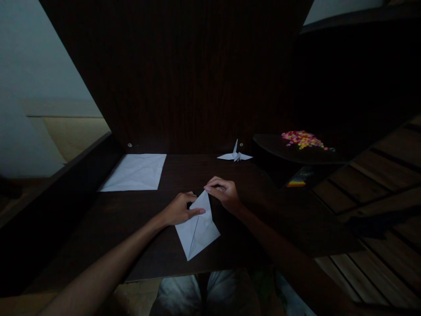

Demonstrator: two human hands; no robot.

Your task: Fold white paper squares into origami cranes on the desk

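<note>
A folded white sheet of paper [201, 235] with a crease down its middle lies tilted over the near part of the dark desk. My left hand [180, 210] grips its left side, thumb on top and the other fingers behind. The paper's narrow top corner is pinched between the thumb and fingers of my right hand [225, 192]. Beyond my hands, a finished white paper crane [236, 156] stands near the back panel. To the left, a creased flat stack or sheet of white paper [136, 172] rests on the desk.
A dark upright panel [197, 74] closes off the back of the desk [131, 237]. On the right, a low curved shelf [269, 142] carries a pile of small colourful pieces [304, 139]. A raised side board [59, 188] borders the left. Wooden slats [378, 184] show at far right.
</note>
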